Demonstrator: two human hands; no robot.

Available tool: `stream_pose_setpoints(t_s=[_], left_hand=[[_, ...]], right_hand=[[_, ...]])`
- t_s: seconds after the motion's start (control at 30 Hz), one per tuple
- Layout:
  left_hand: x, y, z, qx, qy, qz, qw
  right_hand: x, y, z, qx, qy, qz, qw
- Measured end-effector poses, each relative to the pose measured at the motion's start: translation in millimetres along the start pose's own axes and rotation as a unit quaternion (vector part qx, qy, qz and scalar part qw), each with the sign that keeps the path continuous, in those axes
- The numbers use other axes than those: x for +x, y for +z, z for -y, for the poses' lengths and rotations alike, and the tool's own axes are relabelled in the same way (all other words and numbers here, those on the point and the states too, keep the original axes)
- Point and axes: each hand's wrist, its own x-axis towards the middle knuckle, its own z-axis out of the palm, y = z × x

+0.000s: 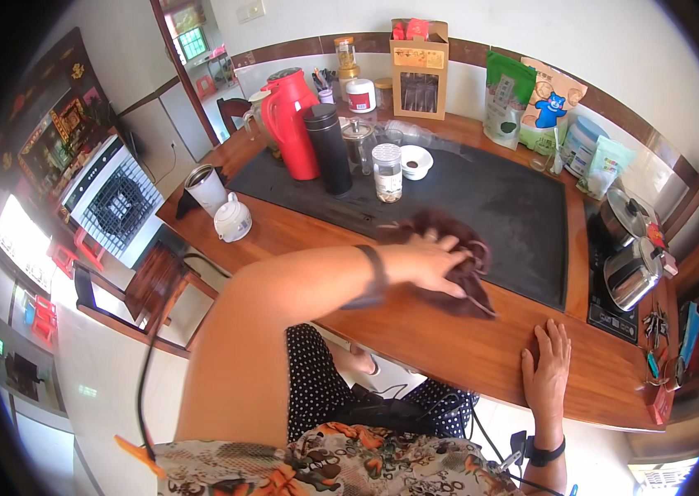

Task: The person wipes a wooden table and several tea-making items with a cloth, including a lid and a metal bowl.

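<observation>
A dark brown cloth (472, 302) lies bunched across the wooden front edge of the table and the black inset panel. My left hand (428, 263) presses down on it from above, fingers curled over the folds; the hand and cloth are slightly blurred. To the right, my right hand (548, 364) rests palm down on the wood near the front edge, fingers stretched out and holding nothing. Beyond the cloth stand a clear jar with a white lid (387, 174) and a small white bowl (416, 163) with something dark inside.
A black tumbler (329, 149), a red thermos jug (292, 124) and a white teapot (232, 218) stand on the left. Metal pots (632, 273) sit on a cooktop (612, 318) at right, with scissors and keys nearby. Pouches (508, 99) and a cardboard box (420, 74) line the back.
</observation>
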Motion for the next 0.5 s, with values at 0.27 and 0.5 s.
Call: stream_pose_setpoints(t_s=[0.27, 0.5], left_hand=[[68, -22, -14, -0.053, -0.021, 0.032, 0.998], [14, -16, 40, -0.042, -0.152, 0.033, 0.987]], right_hand=[[1, -3, -2, 0.032, -0.019, 0.013, 0.999], [3, -2, 0, 0.038, -0.02, -0.005, 0.999]])
